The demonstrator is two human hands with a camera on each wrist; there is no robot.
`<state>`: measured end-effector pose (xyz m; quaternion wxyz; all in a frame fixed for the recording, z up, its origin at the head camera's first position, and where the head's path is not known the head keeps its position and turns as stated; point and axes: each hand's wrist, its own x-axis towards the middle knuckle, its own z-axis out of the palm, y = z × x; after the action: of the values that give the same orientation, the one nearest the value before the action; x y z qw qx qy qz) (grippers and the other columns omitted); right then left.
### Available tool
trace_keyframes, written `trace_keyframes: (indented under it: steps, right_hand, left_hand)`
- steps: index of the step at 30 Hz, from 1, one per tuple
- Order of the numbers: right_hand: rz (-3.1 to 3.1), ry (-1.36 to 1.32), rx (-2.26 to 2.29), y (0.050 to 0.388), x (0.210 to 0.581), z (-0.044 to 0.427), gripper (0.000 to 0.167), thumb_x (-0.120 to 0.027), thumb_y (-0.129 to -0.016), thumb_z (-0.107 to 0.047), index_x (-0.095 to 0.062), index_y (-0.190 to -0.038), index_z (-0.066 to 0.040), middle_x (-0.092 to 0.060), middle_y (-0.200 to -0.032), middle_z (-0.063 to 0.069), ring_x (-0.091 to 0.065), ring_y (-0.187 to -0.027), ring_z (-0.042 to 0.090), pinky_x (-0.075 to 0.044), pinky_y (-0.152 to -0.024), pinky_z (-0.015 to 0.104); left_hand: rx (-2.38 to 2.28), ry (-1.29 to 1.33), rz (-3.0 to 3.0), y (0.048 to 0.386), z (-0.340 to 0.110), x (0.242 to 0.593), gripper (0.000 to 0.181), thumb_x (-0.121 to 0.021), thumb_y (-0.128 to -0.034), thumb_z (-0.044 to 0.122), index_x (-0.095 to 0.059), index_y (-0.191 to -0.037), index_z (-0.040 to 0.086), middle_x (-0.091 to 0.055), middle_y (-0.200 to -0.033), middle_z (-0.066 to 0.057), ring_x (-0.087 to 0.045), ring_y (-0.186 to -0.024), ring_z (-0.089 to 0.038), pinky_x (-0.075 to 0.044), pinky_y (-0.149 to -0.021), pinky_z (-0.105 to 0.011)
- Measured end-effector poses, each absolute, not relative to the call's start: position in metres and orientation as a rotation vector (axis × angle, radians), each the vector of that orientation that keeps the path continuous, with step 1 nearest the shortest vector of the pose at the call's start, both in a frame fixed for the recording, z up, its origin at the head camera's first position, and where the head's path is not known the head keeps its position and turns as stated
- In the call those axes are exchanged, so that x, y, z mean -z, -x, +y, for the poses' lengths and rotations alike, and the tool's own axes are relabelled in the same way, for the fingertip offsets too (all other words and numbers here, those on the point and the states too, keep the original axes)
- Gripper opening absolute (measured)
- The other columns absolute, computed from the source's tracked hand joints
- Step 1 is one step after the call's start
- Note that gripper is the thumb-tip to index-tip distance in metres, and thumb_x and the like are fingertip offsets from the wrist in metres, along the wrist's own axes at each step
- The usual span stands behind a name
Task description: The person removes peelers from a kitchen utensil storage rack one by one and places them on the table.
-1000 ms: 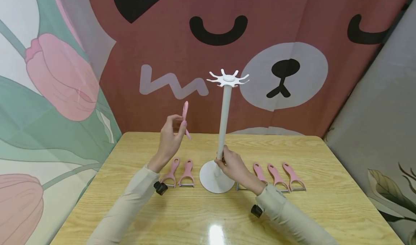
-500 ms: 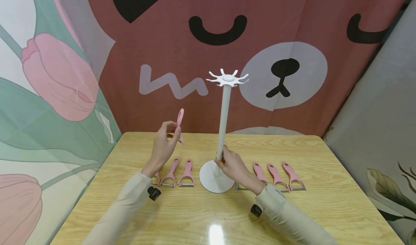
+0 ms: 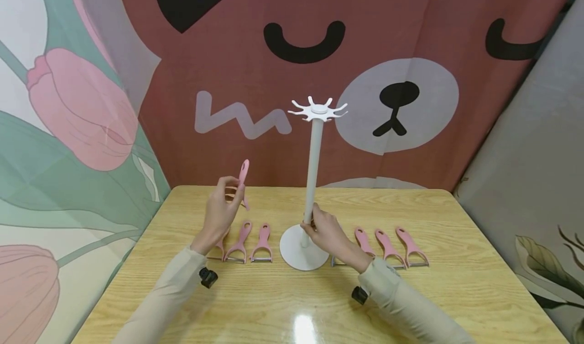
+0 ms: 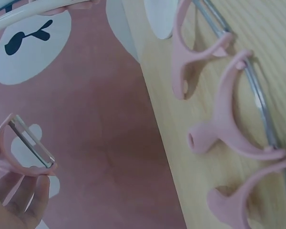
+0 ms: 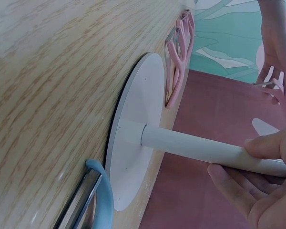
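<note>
My left hand pinches a pink Y-shaped peeler in the air left of the stand, handle end up. In the left wrist view the peeler's blade shows beyond the fingers. My right hand grips the white pole low down, just above its round base. Spread arms top the upright stand and carry nothing. Under my left hand lie pink peelers, one partly covered by the wrist. Beyond my right hand lie more pink peelers.
A light-blue peeler lies close to the base, mostly hidden by my right arm in the head view. The wooden table ends at a patterned cloth backdrop. Another cloth hangs at left.
My left hand has moved left and down with the pink peeler, away from the pole. My right hand stays on the pole, and the stand has not moved.
</note>
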<state>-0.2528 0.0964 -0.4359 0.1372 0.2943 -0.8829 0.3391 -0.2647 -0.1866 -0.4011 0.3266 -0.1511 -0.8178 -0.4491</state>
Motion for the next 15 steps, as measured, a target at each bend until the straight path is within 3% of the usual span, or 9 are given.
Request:
trace_keyframes:
  steps: [15]
  right_hand:
    - [-2.558, -0.844, -0.988, 0.253, 0.438, 0.096, 0.023, -0.072, -0.091, -0.006, -0.053, -0.102, 0.000, -0.061, -0.081, 0.006, -0.065, -0.069, 0.019, -0.049, -0.052, 0.021]
  left_hand:
    - [1.036, 0.254, -2.271, 0.258, -0.214, 0.419, 0.021, -0.063, -0.0988, 0.016, -0.060, -0.115, 0.003, -0.068, -0.103, -0.011, -0.068, -0.083, -0.028, -0.056, -0.071, -0.043]
